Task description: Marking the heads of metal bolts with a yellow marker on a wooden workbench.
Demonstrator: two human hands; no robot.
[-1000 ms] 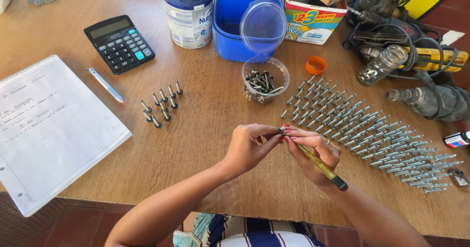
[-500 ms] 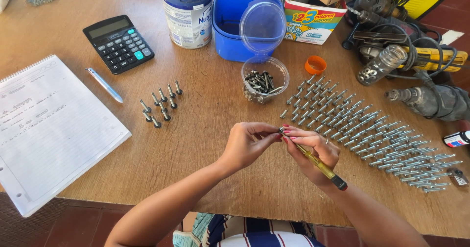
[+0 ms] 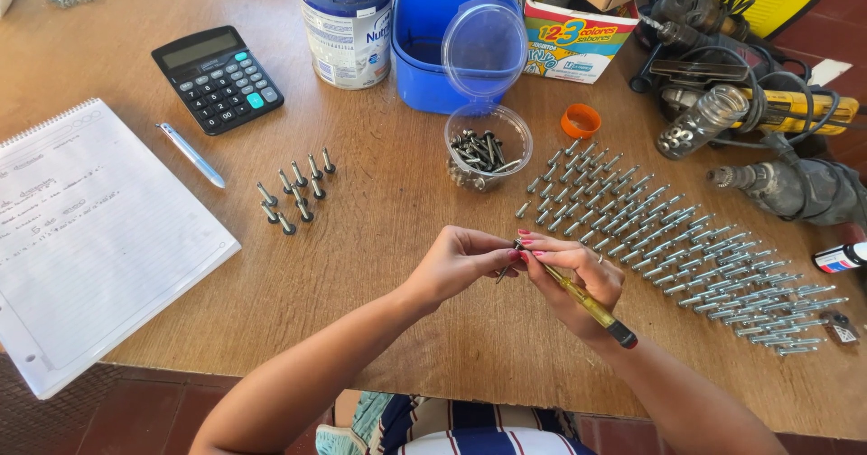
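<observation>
Above the table [image 3: 379, 238], right hand [image 3: 578, 279] slants screwdriver [image 3: 587, 303] (tip up-left).

A wooden table [image 3: 379, 238] is carrying a notebook [image 3: 81, 238], pen [image 3: 191, 154], calculator [image 3: 217, 78], tin [image 3: 346, 23], blue tub [image 3: 433, 53], rows of screws [image 3: 668, 238] (laid side by side) and power drills [image 3: 768, 139].

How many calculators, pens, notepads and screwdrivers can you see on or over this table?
Calculator: 1
Pen: 1
Notepad: 1
Screwdriver: 1
Total: 4
</observation>
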